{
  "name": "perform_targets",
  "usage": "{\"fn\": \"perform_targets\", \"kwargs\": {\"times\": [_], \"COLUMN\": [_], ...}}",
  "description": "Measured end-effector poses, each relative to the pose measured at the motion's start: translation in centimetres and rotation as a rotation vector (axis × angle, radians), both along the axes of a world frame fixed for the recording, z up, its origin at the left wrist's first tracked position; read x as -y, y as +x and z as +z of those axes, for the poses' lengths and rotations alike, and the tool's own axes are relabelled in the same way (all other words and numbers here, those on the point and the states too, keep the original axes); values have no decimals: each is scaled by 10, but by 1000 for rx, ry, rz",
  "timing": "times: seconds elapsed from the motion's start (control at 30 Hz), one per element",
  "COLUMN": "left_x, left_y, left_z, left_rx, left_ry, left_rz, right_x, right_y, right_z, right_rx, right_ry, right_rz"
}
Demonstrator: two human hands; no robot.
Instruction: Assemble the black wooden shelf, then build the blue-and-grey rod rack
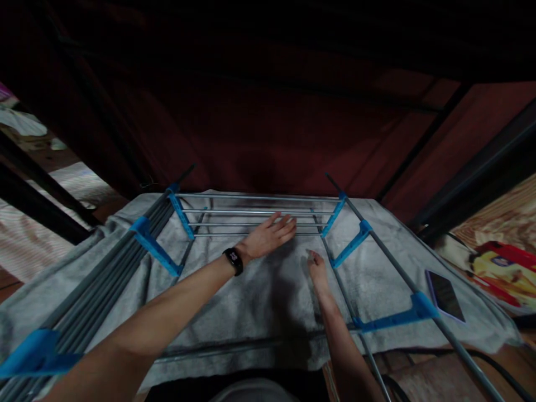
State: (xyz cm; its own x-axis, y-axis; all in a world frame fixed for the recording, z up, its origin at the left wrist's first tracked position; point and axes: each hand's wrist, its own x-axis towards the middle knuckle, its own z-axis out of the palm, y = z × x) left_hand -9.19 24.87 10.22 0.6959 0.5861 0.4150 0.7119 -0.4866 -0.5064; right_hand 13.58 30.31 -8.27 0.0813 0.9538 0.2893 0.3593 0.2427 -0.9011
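Note:
A grey towel [234, 296] lies spread over a metal drying rack [259, 212] with blue plastic brackets. My left hand [270, 237] rests flat on the towel's far edge, fingers stretched toward the bare rods; a black watch sits on that wrist. My right hand [317, 268] lies on the towel just right of it, next to a rack rod, fingers loosely together. Neither hand holds anything that I can see.
A dark phone [444, 295] lies on the towel at the right wing of the rack. Dark red wall panels stand close behind. Black bed frame bars [37, 206] cross at left, with a colourful printed sheet [498, 262] at right.

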Motion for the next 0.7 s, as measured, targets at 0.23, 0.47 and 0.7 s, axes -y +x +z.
{"fn": "perform_targets", "kwargs": {"times": [0.23, 0.47, 0.7], "left_x": [44, 56, 67], "left_y": [6, -2, -8], "left_z": [-79, -123, -153], "left_rx": [-44, 12, 129], "left_ry": [-136, -243, -485], "left_rz": [-63, -90, 21], "right_x": [41, 53, 61], "right_y": [4, 5, 0], "right_z": [-27, -32, -29], "right_rx": [237, 602, 859], "right_ry": [2, 93, 118], "right_rz": [153, 205, 165]}}
